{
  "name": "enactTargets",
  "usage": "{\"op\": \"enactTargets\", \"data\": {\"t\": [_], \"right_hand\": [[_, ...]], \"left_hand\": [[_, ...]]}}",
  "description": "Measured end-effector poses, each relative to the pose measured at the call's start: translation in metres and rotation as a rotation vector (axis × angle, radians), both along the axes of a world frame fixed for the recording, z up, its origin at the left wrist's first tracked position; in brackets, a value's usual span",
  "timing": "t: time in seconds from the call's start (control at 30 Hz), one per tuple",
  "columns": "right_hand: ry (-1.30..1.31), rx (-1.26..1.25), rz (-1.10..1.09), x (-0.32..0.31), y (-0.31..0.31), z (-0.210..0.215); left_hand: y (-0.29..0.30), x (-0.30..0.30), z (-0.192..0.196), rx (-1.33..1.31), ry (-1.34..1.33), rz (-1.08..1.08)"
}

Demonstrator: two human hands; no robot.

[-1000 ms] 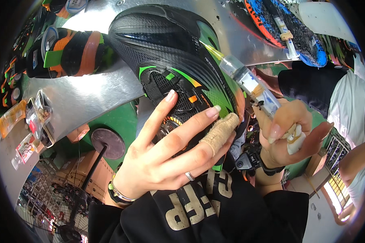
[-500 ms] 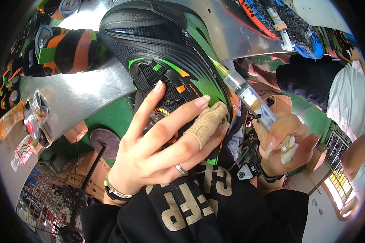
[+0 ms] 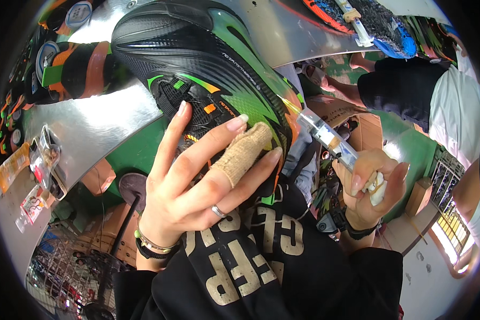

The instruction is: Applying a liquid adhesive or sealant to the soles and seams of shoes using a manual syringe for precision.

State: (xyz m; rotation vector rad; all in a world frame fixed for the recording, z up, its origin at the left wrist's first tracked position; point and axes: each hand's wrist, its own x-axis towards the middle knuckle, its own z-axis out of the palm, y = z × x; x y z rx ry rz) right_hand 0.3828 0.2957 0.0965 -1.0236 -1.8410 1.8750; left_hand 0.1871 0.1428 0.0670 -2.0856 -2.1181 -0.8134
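Observation:
A black and green sports shoe with orange accents lies in front of me, toe pointing away. My left hand grips it near the collar, fingers spread over the side; its thumb is hidden. A tan cloth finger wrap covers one finger. My right hand is closed around a clear syringe with a white plunger. The syringe's thin yellowish needle points at the seam between the shoe's upper and sole; whether its tip touches cannot be seen.
Another black and orange shoe lies left on the metal table. A blue and orange sole with another syringe is at the far right. A person in black shorts stands right. A wire fan sits lower left.
The shoe and my left hand have shifted left. The needle now points at a spot on the sole seam nearer to me. Both hands keep their holds.

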Motion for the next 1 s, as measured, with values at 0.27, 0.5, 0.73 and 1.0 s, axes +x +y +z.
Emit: {"op": "enactTargets", "data": {"t": [0.27, 0.5, 0.73, 1.0], "right_hand": [[0.026, -0.157, -0.097, 0.010, -0.005, 0.001], [-0.060, -0.190, -0.125, 0.013, -0.005, 0.012], [-0.312, 0.129, -0.032, 0.001, -0.021, 0.003], [-0.040, -0.281, -0.353, -0.010, -0.043, -0.017]], "left_hand": [[-0.004, 0.002, -0.003, 0.019, 0.071, 0.016], [-0.012, 0.017, -0.023, 0.075, 0.240, 0.070], [-0.029, 0.016, -0.070, 0.270, 0.286, -0.140], [-0.020, 0.011, -0.080, 0.373, 0.652, -0.131]]}}
